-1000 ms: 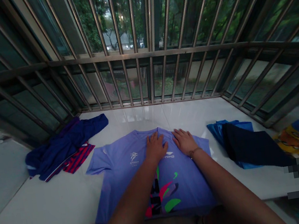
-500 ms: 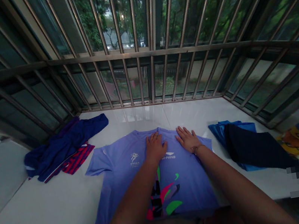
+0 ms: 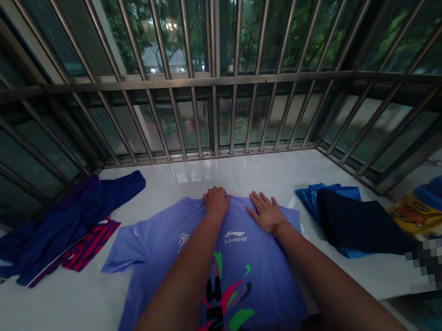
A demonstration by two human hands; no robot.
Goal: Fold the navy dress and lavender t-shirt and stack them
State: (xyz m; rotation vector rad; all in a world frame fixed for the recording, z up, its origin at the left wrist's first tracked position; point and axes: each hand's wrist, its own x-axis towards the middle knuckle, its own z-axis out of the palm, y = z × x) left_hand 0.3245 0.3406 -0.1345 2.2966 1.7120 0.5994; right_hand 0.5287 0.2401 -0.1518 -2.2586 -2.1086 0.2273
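White, glossy tiles form the window ledge (image 3: pixel 61 319), fenced on three sides by steel window bars (image 3: pixel 191 80) with green trees behind them. On the ledge, the left hand (image 3: pixel 216 202) curls its fingers together over the collar of a light purple short-sleeved sports shirt with white chest logos and a pink, green and black print (image 3: pixel 249 289); whether those fingers actually pinch the cloth is hard to tell in the dim light. Just beside it, the right hand (image 3: pixel 267 211) lies flat on the shirt's shoulder, palm down, fingers straight and slightly spread, gripping nothing, with a thin bracelet (image 3: pixel 277 226) at the wrist. Both bare forearms cross the shirt's front from the near edge. That shirt is spread face up in the middle of the ledge, neck toward the bars and hem hanging at the near edge, one sleeve laid out to the left. Well apart on the left lies a crumpled navy blue garment (image 3: pixel 66 223) on top of a red-and-blue striped cloth (image 3: pixel 89 248). To the right, a dark navy folded garment (image 3: pixel 360 227) rests on a bright blue one (image 3: pixel 313 195), and further right sits a yellow and blue cartoon-printed item (image 3: pixel 433 207).
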